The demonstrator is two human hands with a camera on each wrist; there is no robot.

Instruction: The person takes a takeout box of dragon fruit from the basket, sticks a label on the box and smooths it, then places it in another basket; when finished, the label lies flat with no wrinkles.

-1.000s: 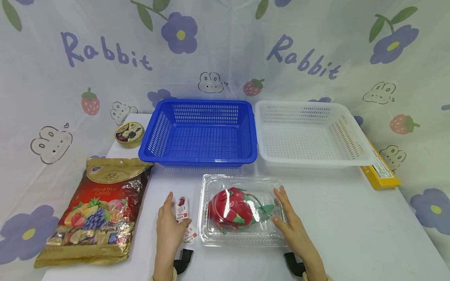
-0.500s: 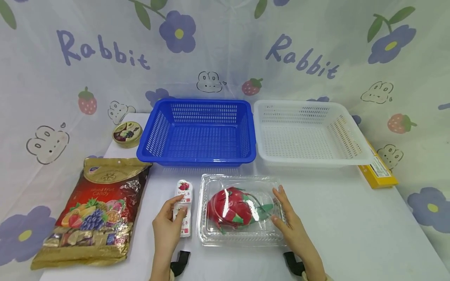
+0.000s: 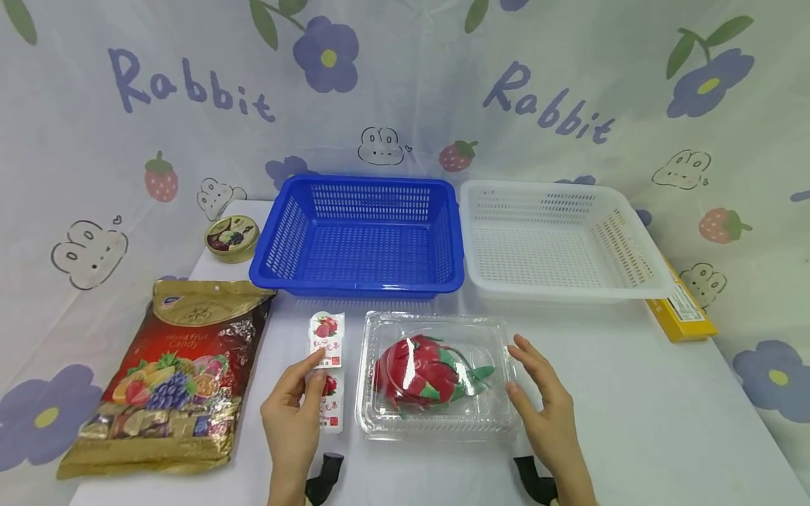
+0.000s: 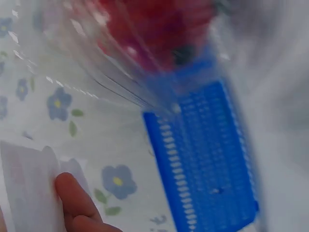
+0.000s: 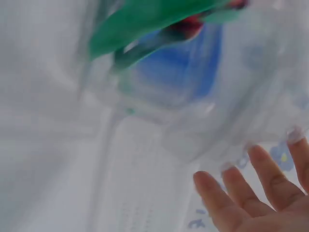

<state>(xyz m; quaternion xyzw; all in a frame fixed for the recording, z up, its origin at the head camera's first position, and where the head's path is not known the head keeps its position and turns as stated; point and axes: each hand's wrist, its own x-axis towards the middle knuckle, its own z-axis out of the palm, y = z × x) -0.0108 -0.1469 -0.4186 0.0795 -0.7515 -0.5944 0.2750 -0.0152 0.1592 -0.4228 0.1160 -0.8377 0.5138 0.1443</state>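
In the head view my left hand [image 3: 294,414] pinches two small white packets [image 3: 327,330] printed with red fruit and characters. They overlap one above the other, and I cannot tell whether they are joined. The left wrist view shows their pale side, a packet [image 4: 29,188] against a fingertip. To the right lies a clear plastic clamshell box [image 3: 436,429], closed over a red dragon fruit [image 3: 418,372] with green tips. My right hand [image 3: 550,414] is beside the box's right edge, fingers spread and holding nothing. Its fingers show near the clear plastic in the right wrist view.
A blue basket [image 3: 354,288] and a white basket [image 3: 569,292] stand side by side at the back. On the left are a candy bag [image 3: 171,379] and a round tin [image 3: 231,239]. A yellow box [image 3: 683,309] lies by the white basket at the right.
My left hand first hovers by the packets, then takes hold of them; they now stand straighter and slightly higher in view. The right hand has drawn away from the clear box, to the right.
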